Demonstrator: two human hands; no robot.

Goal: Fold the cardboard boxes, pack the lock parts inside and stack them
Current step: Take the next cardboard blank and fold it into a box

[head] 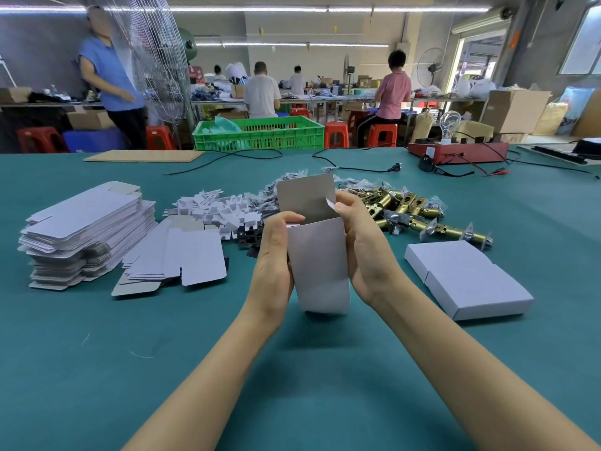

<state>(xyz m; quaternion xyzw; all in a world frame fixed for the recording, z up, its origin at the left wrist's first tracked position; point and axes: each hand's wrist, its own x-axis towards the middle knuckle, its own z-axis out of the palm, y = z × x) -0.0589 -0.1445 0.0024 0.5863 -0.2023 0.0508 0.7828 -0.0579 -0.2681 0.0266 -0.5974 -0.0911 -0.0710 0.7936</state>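
While both forearms reach in from the bottom edge and meet at mid-frame, I see the teal table (97, 369) filling most of the view, with the work held just above it. On the left sits a tall stack of flat blanks (87, 229), and a lower, looser spread of blanks (175, 258) lies just beside it. To the right, two closed boxes (468, 278) rest touching each other, one partly overlapping the other. Behind them is a heap of brass latches (413, 209), and left of that a pile of white inserts (218, 209) with small bagged parts (292, 180) behind.

The box (318, 265) I am holding stands upright between my hands, open at the top, its lid flap (305, 193) raised and leaning away from me. My left hand (276, 258) grips the box's left side, palm against the wall, fingers wrapped behind and the thumb curled over the top left edge. My right hand (364, 249) clasps the right side the same way, its thumb pressing on a small side flap (330, 203) at the top right corner. Both wrists are bent inward so the palms face each other. I cannot tell whether anything is inside the box.
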